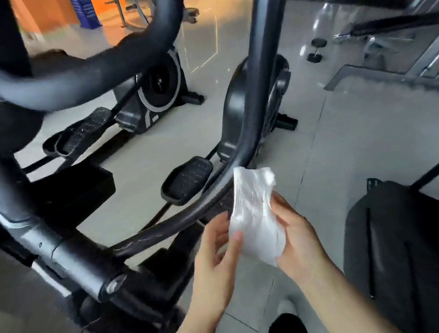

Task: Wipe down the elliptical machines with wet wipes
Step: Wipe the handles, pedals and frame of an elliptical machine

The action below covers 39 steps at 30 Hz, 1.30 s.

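Both hands are gripping a crumpled white wet wipe [255,216] near the elliptical machine's curved arm [240,148]: left hand [216,258] pinching its left edge, right hand [297,239] cradling its underside.

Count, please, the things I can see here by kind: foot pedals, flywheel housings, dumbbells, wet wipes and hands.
Foot pedals: 2
Flywheel housings: 2
Dumbbells: 1
Wet wipes: 1
Hands: 2, left hand and right hand, both holding the wipe
Total: 8
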Tool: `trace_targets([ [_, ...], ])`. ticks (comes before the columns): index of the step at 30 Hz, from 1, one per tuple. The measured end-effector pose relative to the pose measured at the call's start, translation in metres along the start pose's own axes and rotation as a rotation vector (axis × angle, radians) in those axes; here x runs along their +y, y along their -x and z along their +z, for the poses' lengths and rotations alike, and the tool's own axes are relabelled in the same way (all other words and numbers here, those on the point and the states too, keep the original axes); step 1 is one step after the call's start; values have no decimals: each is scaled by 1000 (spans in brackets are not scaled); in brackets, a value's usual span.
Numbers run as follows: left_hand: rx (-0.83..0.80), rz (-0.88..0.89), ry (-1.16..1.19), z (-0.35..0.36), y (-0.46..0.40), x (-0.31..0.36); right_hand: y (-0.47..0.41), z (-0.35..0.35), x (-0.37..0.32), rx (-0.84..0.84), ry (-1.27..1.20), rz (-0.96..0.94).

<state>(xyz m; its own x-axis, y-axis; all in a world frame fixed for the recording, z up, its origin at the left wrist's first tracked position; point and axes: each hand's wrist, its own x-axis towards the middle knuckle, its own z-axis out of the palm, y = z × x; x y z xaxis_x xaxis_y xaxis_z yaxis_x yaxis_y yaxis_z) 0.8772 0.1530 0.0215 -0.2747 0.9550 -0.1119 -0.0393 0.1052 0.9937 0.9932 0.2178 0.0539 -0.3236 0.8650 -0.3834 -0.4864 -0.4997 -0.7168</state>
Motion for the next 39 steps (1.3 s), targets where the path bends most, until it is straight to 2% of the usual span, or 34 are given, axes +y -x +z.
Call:
trace_targets([
  [2, -11, -116, 134, 29, -14, 1, -9, -20, -21, 50, -9, 31],
  [4, 39, -146, 143, 59, -32, 0, -22, -41, -45, 43, 15, 17],
  [8, 124, -164, 200, 119, -78, 4, -61, -92, -97, 88, 449, -149],
  [14, 163, -241, 275, 192, -138, 8, -121, -148, -172, -26, 792, -159],
  [18, 164, -348, 421, 217, -176, 14, -157, -166, -202, -168, 884, -70],
  [21, 164, -393, 516, 225, -208, 19, -183, -173, -219, -266, 936, -93],
  [27, 216, -382, 470, 220, -262, 23, -245, -155, -241, -429, 1055, -88],
  [30, 238, -268, 505, 209, -292, 22, -284, -137, -250, -537, 1137, -125],
  [36, 518, -85, 503, 184, -342, 38, -358, -80, -268, -840, 1272, -98],
  [39, 697, -50, 491, 162, -353, 44, -386, -43, -256, -969, 1262, -183],
])
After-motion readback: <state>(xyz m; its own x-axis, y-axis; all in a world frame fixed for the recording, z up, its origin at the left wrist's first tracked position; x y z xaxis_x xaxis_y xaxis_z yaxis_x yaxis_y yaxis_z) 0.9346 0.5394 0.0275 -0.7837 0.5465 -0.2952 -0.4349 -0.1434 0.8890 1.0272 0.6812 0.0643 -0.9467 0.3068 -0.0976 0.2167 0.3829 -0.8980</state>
